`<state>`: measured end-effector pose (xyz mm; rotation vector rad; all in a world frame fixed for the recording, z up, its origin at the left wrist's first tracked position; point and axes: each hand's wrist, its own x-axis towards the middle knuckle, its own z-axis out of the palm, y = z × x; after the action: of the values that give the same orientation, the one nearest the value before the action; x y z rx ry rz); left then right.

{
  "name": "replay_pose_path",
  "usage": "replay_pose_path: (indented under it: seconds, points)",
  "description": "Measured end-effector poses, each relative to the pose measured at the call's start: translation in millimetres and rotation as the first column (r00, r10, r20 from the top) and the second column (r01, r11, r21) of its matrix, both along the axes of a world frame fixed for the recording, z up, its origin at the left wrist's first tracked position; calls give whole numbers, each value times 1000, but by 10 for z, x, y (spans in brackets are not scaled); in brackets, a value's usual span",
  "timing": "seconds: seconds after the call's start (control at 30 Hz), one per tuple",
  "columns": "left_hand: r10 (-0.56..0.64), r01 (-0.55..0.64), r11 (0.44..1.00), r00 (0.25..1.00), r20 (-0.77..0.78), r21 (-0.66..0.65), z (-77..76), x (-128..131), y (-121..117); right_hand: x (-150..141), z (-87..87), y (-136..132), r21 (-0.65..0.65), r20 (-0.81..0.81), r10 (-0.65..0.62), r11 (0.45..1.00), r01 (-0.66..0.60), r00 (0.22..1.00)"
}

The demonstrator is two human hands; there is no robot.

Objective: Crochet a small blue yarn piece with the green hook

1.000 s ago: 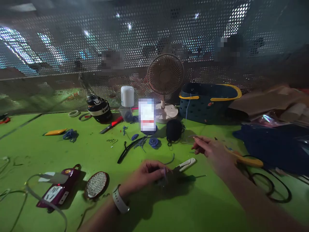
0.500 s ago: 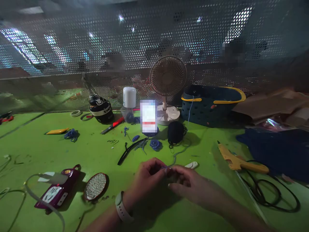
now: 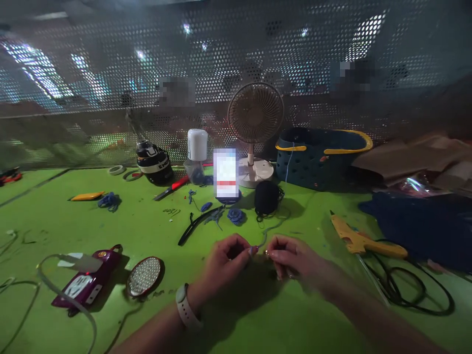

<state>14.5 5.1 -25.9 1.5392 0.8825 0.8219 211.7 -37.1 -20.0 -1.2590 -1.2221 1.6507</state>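
Note:
Thumb and fingertips of my left hand (image 3: pixel 229 260) are pinched on a strand of blue yarn (image 3: pixel 264 238), which trails back across the table towards the basket. A small gap to the right, my right hand (image 3: pixel 293 256) is closed in a pinch. Whatever sits in its fingertips is too small and dark to name. Behind the hands lie a crocheted blue rosette (image 3: pixel 236 216) and a ball of dark yarn (image 3: pixel 267 198). Black tweezers or a similar curved black tool (image 3: pixel 195 226) lie to the left of the rosette.
A yellow glue gun (image 3: pixel 363 238) with its coiled black cord lies at right, near dark blue cloth (image 3: pixel 413 226). Behind stand a fan (image 3: pixel 255 172), a lit phone (image 3: pixel 225 172) and a dark basket (image 3: pixel 317 167). A purple device (image 3: pixel 86 285) and a studded oval mirror (image 3: pixel 145 278) lie left.
My right hand came in from the right to meet my left hand, then drew slightly apart from it. The left hand kept its pinch. The white-handled tool seen earlier is now hidden.

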Motion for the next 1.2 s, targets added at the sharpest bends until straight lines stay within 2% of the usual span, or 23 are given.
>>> replay_pose_path:
  seconds: [0.1,0.2,0.27,0.43,0.57,0.7,0.77,0.83,0.9,0.97,1.03,1.1,1.2]
  points:
    - [10,-8,998,1000,-26,69,22,5,-16,-57,-48,-47,-44,-28,45,998,-46,999]
    - [79,-66,982,995,-67,179,31,17,-50,-201,-72,-116,-105,-187,168,976,-190,968]
    - [108,-90,968,992,-65,233,25,24,-63,-270,-58,-140,-112,-246,174,972,-206,953]
    - [110,-99,971,993,-41,217,-34,24,-14,-191,33,-65,-104,-116,33,993,-45,993]
    - [32,-20,981,998,-57,192,-113,26,42,-49,31,44,12,-123,-200,979,203,972]
    - [-43,45,991,999,-15,128,-189,40,56,8,39,78,62,-108,-289,953,297,951]
    - [-8,7,994,1000,10,109,-212,32,67,32,59,85,93,-95,-322,939,330,942]
    - [51,-53,985,999,18,162,-215,11,84,65,75,94,126,-61,-337,931,342,940]
    - [82,-82,946,997,14,314,-199,-19,96,97,85,100,143,9,-337,932,333,941]
    - [70,-66,883,998,7,465,-169,-47,92,107,89,86,183,118,-342,930,318,932]
    - [32,-26,848,999,-2,529,-143,-63,72,80,90,47,226,184,-315,935,272,931]
    - [20,-9,837,1000,-15,547,-133,-65,43,18,82,-5,200,180,-206,965,169,962]
    - [50,-12,802,998,-47,598,-145,-54,4,-97,51,-57,81,96,-15,997,7,995]
